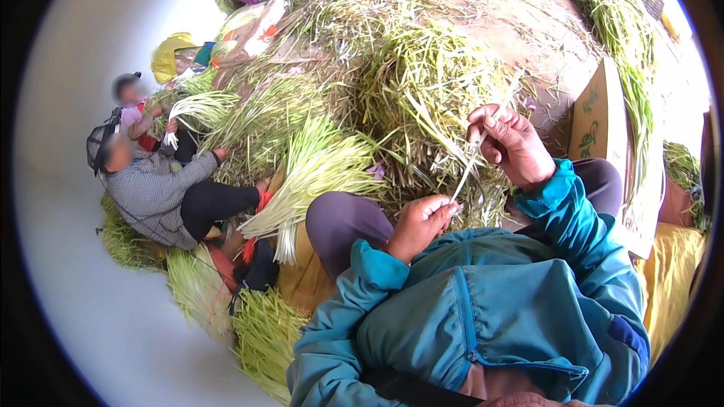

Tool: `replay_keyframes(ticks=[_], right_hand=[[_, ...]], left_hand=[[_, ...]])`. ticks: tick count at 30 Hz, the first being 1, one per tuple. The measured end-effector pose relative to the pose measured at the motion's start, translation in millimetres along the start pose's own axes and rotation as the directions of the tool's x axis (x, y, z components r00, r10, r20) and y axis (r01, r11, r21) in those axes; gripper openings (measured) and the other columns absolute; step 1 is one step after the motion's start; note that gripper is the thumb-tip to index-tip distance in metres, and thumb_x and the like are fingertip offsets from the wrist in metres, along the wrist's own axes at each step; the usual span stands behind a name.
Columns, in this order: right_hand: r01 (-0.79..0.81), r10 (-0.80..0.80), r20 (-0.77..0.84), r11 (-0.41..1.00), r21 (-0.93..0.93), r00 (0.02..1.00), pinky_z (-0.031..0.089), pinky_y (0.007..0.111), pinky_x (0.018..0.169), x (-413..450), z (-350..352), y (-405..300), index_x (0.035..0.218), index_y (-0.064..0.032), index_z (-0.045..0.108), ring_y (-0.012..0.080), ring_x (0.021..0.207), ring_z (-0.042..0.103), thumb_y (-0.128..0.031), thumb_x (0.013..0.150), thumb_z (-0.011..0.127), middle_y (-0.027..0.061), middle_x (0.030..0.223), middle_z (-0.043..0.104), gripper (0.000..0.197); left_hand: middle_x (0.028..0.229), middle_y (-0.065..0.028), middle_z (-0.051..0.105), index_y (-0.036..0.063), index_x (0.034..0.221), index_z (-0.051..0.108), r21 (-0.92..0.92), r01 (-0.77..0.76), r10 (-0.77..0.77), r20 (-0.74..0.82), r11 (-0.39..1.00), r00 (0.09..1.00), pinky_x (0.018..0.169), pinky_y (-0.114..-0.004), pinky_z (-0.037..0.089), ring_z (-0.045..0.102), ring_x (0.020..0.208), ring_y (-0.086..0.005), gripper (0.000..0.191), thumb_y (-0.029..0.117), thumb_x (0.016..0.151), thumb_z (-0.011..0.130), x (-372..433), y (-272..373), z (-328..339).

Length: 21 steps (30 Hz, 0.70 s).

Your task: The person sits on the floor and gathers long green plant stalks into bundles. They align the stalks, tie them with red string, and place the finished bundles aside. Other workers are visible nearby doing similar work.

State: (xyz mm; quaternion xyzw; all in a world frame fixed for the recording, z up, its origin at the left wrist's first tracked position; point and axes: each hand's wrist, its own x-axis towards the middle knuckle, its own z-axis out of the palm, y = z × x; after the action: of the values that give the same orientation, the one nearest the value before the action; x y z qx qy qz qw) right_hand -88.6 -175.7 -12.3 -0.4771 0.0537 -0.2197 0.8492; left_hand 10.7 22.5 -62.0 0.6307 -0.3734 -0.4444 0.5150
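Observation:
A single pale leek-like stalk [468, 172] stretches at a slant between my two hands, its green leaves trailing up and left. My left hand [421, 226] pinches its lower white end close to my knee. Higher and to the right, thumb and fingers of my right hand [512, 138] grip the same stalk; whether they also hold a peeled strip is too small to tell. Just beyond both hands rises a big heap of yellow-green leaves [441, 85]. A fanned bunch of clean stalks [317, 175] lies beyond my left knee.
A cardboard box [594, 116] with stalks [636, 141] along it stands at right. On the left a person in a checked jacket [158, 192] sits near another person holding a white-ended bunch [198, 107]. Leaf litter [362, 17] covers the floor. A yellow sack [673, 277] lies lower right.

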Motion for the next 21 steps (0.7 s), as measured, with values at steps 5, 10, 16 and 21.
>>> replay_keyframes(ticks=[5,10,16,21], right_hand=[[-0.015,0.008,-0.069,0.996,-0.091,0.998,0.039,0.017,0.05,0.3,3.1,-17.9,0.108,-0.0041,0.06,0.0054,0.059,0.055,-0.027,0.096,0.049,0.0034,0.091,0.066,0.028],[0.003,-0.013,-0.078,0.993,-0.12,0.997,0.045,0.019,0.053,3.5,1.4,-28.3,0.115,-0.0017,0.056,0.008,0.062,0.058,-0.028,0.098,0.045,0.0051,0.095,0.065,0.034],[0.02,-0.056,-0.278,0.991,-0.131,0.959,0.025,0.018,0.042,7.3,-23.5,-48.2,0.114,-0.0017,0.056,0.0034,0.045,0.03,-0.027,0.099,0.042,-0.0051,0.061,0.044,0.033],[0.125,-0.132,-0.28,0.991,-0.042,0.951,0.018,0.018,0.041,5.2,-65.4,-43.0,0.118,-0.0027,0.055,0.0016,0.046,0.025,-0.031,0.098,0.044,-0.0082,0.054,0.032,0.036]], left_hand=[[0.066,0.0007,0.052,-0.0012,0.096,0.061,-0.103,0.036,-0.036,0.006,0.994,0.999,0.054,-0.021,0.04,0.047,0.058,-0.0056,0.018,0.014,0.095,0.052,1.0,1.0,-0.2],[0.066,0.0001,0.053,-0.0011,0.094,0.061,-0.189,0.032,-0.037,-0.024,0.981,0.999,0.053,-0.021,0.041,0.048,0.058,-0.0067,0.018,0.015,0.094,0.053,-0.5,-0.7,-6.9],[0.062,0.0022,0.05,0.0012,0.094,0.063,-0.131,0.091,-0.084,0.062,0.987,0.995,0.05,-0.021,0.037,0.044,0.056,-0.0038,0.023,0.024,0.093,0.057,-4.3,-11.1,-22.6],[0.062,0.0029,0.047,-0.0001,0.094,0.062,-0.14,0.086,-0.071,0.115,0.986,0.991,0.051,-0.021,0.034,0.04,0.056,-0.0041,0.025,0.025,0.093,0.057,-17.7,-16.7,-28.8]])
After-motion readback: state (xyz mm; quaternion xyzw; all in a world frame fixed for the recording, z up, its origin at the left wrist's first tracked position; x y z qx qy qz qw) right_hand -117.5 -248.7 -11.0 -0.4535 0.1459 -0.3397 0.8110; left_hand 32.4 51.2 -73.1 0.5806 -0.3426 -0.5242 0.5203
